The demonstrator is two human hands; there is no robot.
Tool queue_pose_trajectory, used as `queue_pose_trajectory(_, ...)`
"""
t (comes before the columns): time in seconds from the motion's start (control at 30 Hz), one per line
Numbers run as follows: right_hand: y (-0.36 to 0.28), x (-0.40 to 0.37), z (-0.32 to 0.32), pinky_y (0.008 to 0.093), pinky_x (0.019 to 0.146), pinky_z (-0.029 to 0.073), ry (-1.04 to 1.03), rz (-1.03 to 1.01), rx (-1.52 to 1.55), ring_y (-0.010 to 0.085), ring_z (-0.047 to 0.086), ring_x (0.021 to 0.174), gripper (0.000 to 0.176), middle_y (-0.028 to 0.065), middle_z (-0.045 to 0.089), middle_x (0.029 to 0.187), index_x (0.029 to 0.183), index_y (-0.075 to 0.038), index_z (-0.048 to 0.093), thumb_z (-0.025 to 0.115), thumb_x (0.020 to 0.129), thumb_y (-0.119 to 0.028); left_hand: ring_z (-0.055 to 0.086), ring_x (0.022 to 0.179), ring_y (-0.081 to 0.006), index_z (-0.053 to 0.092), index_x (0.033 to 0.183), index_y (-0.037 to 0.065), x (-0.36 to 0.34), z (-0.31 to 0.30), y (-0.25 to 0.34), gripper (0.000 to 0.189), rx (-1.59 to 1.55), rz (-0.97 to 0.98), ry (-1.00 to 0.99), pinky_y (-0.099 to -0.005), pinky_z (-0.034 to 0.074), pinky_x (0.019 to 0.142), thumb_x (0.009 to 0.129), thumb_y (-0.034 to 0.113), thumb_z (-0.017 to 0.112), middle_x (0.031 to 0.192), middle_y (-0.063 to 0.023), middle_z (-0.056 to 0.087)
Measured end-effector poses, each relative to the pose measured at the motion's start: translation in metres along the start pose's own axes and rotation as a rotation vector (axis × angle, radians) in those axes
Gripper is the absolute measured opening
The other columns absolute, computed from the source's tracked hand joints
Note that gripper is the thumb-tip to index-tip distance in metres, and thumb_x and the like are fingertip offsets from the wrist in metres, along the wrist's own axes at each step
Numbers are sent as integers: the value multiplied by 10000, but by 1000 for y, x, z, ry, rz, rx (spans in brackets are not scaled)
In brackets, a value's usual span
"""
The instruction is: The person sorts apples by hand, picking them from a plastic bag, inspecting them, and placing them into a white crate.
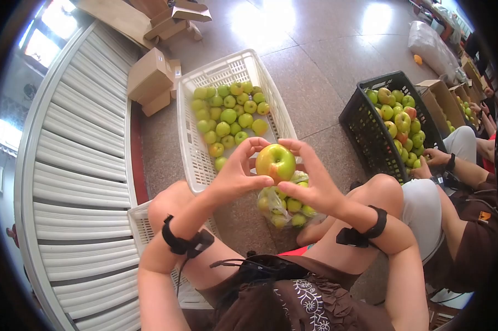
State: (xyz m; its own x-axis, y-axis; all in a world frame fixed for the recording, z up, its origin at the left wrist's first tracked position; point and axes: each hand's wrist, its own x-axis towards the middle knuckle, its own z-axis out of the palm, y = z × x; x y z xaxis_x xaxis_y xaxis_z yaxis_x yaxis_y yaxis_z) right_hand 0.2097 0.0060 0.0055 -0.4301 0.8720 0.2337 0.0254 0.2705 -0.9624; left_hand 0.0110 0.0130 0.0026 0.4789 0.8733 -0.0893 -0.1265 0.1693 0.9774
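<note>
The left hand [239,170] and the right hand [317,182] are curved like a cup, holding one green-and-red apple [275,162] from its two sides. The apple is between them, near the middle of the frame. A clear plastic bag [282,208] with apples sits just below it in the frame. A white plastic basket [222,72] of green apples is at upper middle, and a black crate [361,122] of apples is at upper right.
</note>
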Motion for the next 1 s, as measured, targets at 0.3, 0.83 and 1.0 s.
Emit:
queue_pose_trajectory(0.3, 24, 5, 17, 332, 838, 432, 20, 34, -162, 266, 485, 1040, 637, 147, 456, 1137, 1229, -34, 377, 701, 689, -132, 461, 1080, -198, 314, 1252, 24, 1, 3, -30, 740, 150, 115, 133, -302, 451, 843, 686, 224, 747, 1194, -118, 407)
queue_pose_trajectory(0.83, 51, 19, 20, 335, 856, 428, -130, 168, 139, 227, 508, 1032, 552, 140, 502, 1120, 1216, -20, 397, 636, 780, -260, 577, 737, -104, 488, 1141, 2, -4, -6, -37, 566, 124, -51, 297, -195, 478, 535, 934, 470, 245, 934, -83, 577)
queue_pose_trajectory(1.0, 53, 18, 18, 289, 697, 473, -92, 437, 395, 183, 562, 833, 468, 114, 566, 941, 1121, -33, 471, 417, 881, -432, 565, 591, -98, 522, 1057, 11, -4, 0, -38, 627, 129, -145, 284, -184, 432, 438, 917, 529, 197, 770, -74, 599)
